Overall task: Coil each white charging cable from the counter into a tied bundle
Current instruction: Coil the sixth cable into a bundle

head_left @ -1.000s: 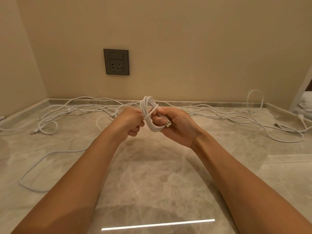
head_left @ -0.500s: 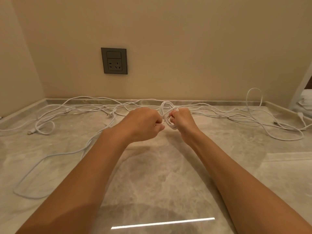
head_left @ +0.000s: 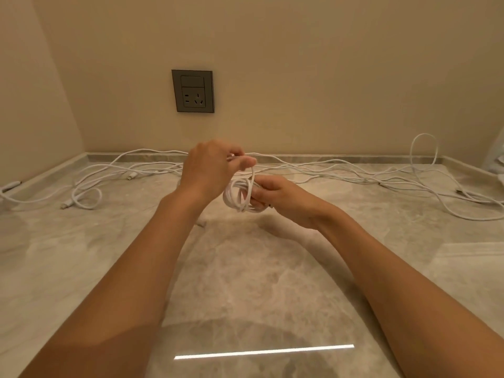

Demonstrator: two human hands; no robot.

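Below the grey square wall socket (head_left: 192,91), my right hand (head_left: 278,197) is squeezing the thin white charging cable coil (head_left: 240,196) across its loops. My left hand (head_left: 210,167) is pinching its loose end. It seems light, bendy and springy.

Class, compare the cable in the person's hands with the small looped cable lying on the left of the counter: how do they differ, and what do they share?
The held cable is lifted off the counter, gripped by the right hand while the left hand pinches its strand. The looped cable lies untouched. The held cable is wound in several tight turns. The looped cable forms one loose loop. Both are thin and white.
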